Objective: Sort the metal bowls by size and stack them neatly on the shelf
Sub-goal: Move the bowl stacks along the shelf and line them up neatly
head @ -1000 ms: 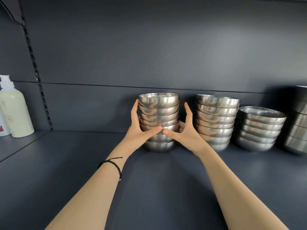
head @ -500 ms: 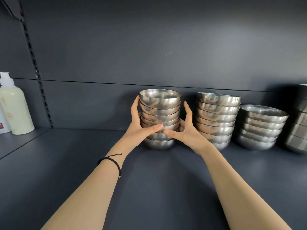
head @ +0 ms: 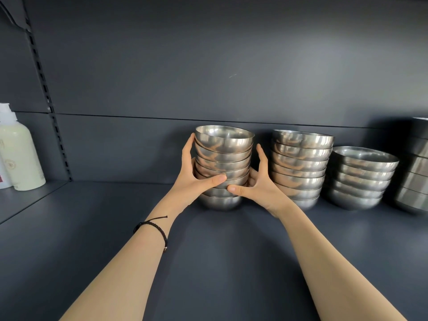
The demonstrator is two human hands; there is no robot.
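A stack of small shiny steel bowls [head: 223, 158] stands by the back edge of the dark grey metal shelf [head: 208, 262], its top bowl tilted. The left hand [head: 196, 179] and right hand [head: 260, 185] grip it from either side, fingers curled behind and thumbs across the front. A second stack of steel bowls [head: 301, 165] stands just beside it, towards the right edge.

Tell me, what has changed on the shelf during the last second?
The top bowl of the held stack has tipped slightly, its right edge now lower. The left hand and right hand keep their grip on its sides. The other stacks and the bottle have not moved.
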